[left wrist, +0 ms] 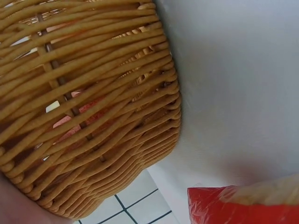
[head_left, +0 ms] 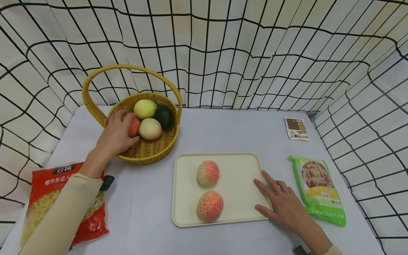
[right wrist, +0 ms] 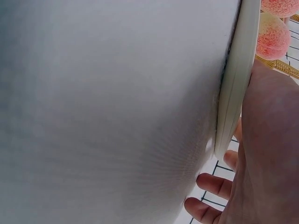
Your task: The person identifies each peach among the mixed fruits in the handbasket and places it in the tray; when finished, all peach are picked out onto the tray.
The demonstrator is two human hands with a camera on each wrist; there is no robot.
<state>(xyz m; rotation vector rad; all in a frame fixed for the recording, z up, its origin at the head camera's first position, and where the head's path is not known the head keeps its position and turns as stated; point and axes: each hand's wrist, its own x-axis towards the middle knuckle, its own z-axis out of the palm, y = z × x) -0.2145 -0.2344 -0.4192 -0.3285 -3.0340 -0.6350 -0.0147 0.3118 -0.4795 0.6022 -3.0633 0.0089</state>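
My left hand (head_left: 117, 134) reaches into the yellow wicker basket (head_left: 145, 157), fingers and thumb curled round a reddish peach (head_left: 134, 127) that it partly hides. Beside that peach lie a pale peach (head_left: 150, 129), a yellow lemon-like fruit (head_left: 145, 108) and a dark green avocado-like fruit (head_left: 164, 117). Through the weave in the left wrist view, a patch of red fruit (left wrist: 88, 114) shows. My right hand (head_left: 283, 203) rests with spread fingers at the right edge of the cream tray (head_left: 242, 187). Two pink-speckled peaches, an upper peach (head_left: 208, 173) and a lower peach (head_left: 210, 206), sit on the tray.
A red pasta bag (head_left: 95, 223) lies at the left, partly under my left forearm. Right of the tray are a green food packet (head_left: 320, 191) and a small brown-and-white sachet (head_left: 296, 129). The basket's tall handle (head_left: 132, 66) arches above it. Black netting surrounds the table.
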